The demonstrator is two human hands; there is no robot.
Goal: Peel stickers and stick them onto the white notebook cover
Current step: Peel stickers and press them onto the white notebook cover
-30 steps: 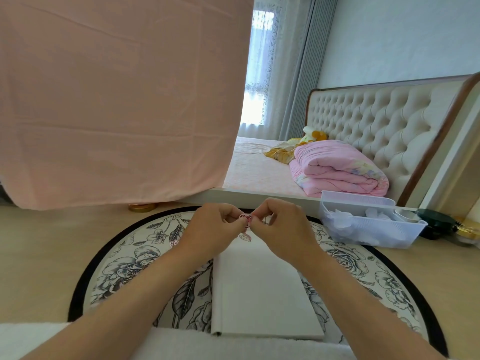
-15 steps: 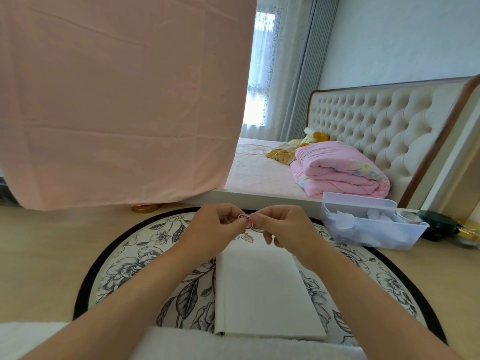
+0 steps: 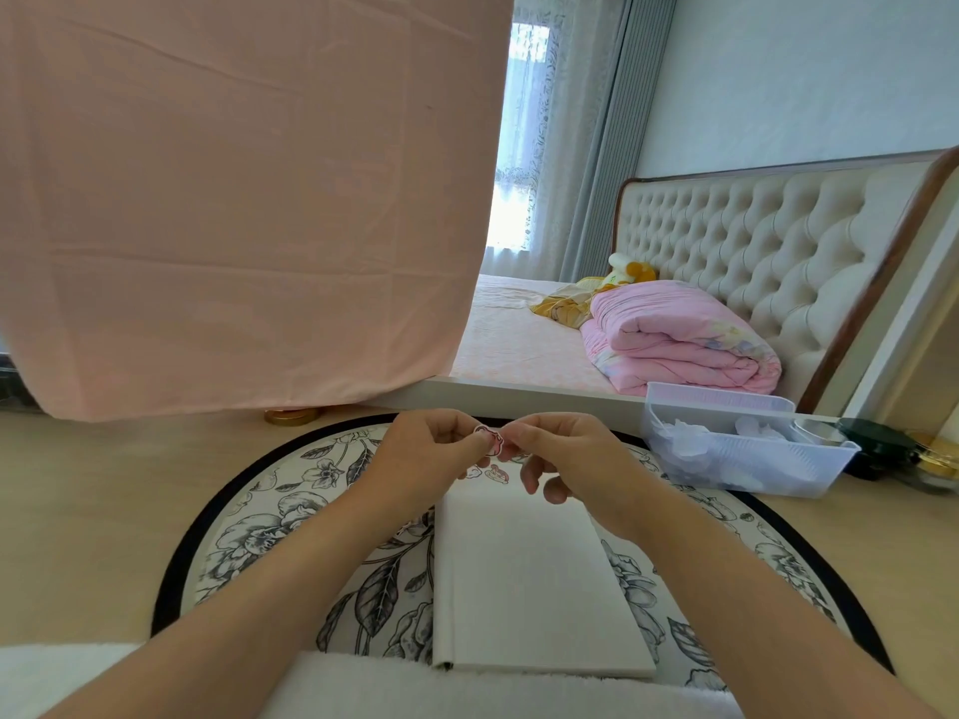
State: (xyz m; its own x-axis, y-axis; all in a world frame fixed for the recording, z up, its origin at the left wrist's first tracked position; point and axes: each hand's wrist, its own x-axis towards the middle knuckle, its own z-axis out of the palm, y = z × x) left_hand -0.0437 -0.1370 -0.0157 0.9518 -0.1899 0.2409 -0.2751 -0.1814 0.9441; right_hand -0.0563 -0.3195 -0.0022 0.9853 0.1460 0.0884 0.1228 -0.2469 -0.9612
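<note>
Sticker (image 3: 489,439) pinched jointly by left hand (image 3: 433,451) and right hand (image 3: 563,456), fingertips together; white notebook (image 3: 519,578) lies just beneath them. Risk — thin film could curl, self-adhere or tear if pulled unevenly.

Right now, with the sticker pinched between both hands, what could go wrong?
The tiny sticker, pinched by the left hand and right hand, could fold onto itself or tear. It is held above the placed stickers at the far edge of the white notebook, so it might overlap them.
</note>
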